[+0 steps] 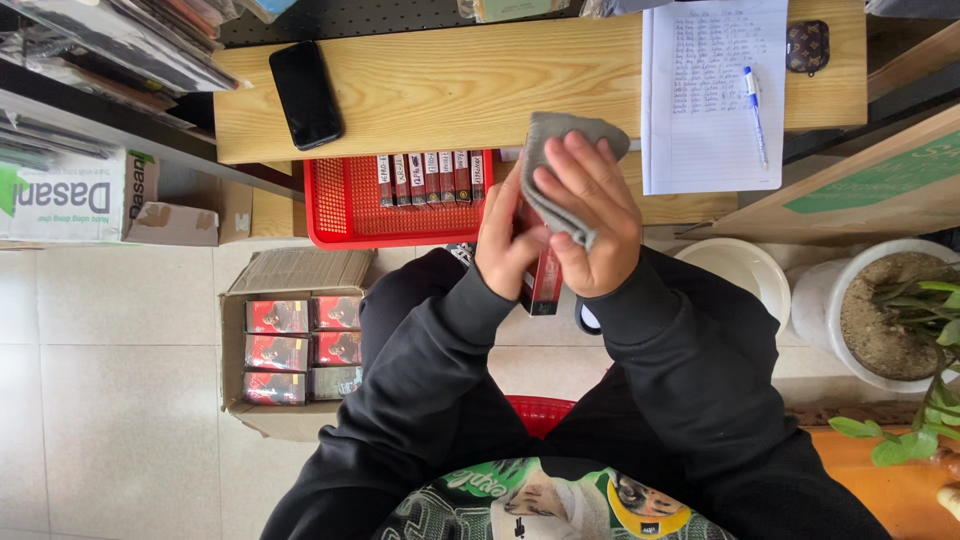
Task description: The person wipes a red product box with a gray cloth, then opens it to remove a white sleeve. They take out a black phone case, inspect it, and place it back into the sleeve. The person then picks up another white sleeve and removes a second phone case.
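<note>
Head view. Your black sleeves (690, 370) fill the lower frame. Left hand (508, 240) is closed around a slim red box (545, 282), held upright above your lap, just in front of the worktop (450, 85). Right hand (590, 215) presses a grey cloth (560, 150) against the box's upper part, fingers curled over it. Red tray (340, 205) under the worktop edge holds a row of like boxes. Cardboard carton (295, 345) of small packs sits on the floor (110, 400) at left. Black phone (305, 95) lies on the worktop.

A shop — boxed stock (290, 350), red tray (330, 205).
</note>
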